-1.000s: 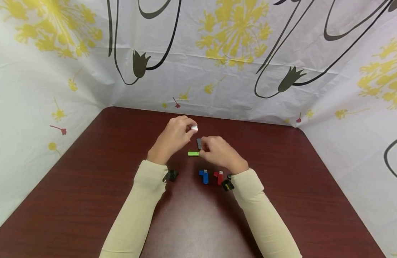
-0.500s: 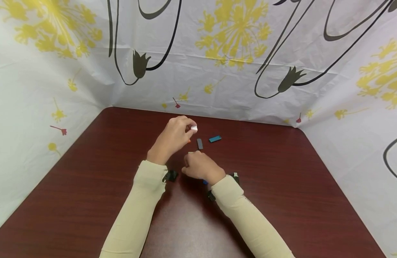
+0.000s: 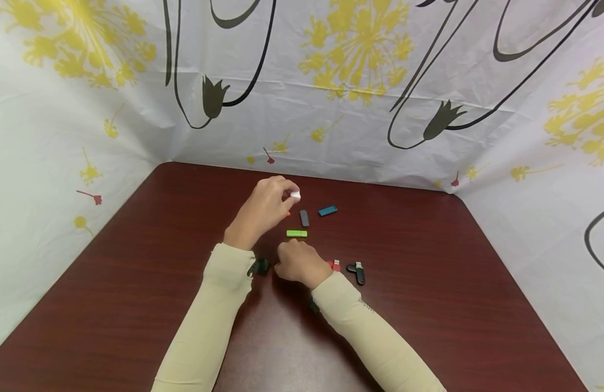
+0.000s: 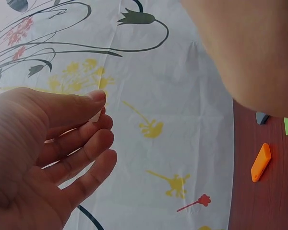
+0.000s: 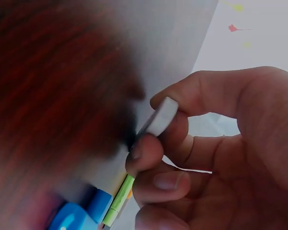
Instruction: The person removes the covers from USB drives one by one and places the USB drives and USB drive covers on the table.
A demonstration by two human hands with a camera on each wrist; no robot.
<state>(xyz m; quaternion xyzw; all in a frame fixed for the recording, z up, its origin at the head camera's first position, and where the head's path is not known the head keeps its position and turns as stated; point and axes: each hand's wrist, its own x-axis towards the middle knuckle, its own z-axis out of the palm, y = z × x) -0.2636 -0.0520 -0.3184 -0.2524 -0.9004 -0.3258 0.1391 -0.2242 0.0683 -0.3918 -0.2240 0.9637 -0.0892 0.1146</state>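
My left hand (image 3: 264,209) is raised over the back of the table, its thumb and index finger pinching a small white piece (image 4: 96,116); only its end shows. Low over the table's middle is my right hand (image 3: 299,262). In the right wrist view its thumb and fingers pinch a slim white piece (image 5: 163,117) with a rounded end; I cannot tell its exact kind. Just beyond that hand lies a lime green USB stick (image 3: 297,233). A blue USB stick (image 5: 69,218) shows below the right fingers in the right wrist view, hidden by the hand in the head view.
A grey stick (image 3: 304,218) and a teal USB stick (image 3: 327,210) lie farther back. Right of my right hand are a red USB stick (image 3: 336,265), partly covered, and a black swivel USB stick (image 3: 359,273). An orange stick (image 4: 261,163) lies near my left hand. Patterned white sheeting (image 3: 302,130) surrounds the dark red table (image 3: 429,245).
My right hand has moved left and nearer to me, uncovering the teal, green and black USB sticks and covering the blue one. My left hand has stayed still.
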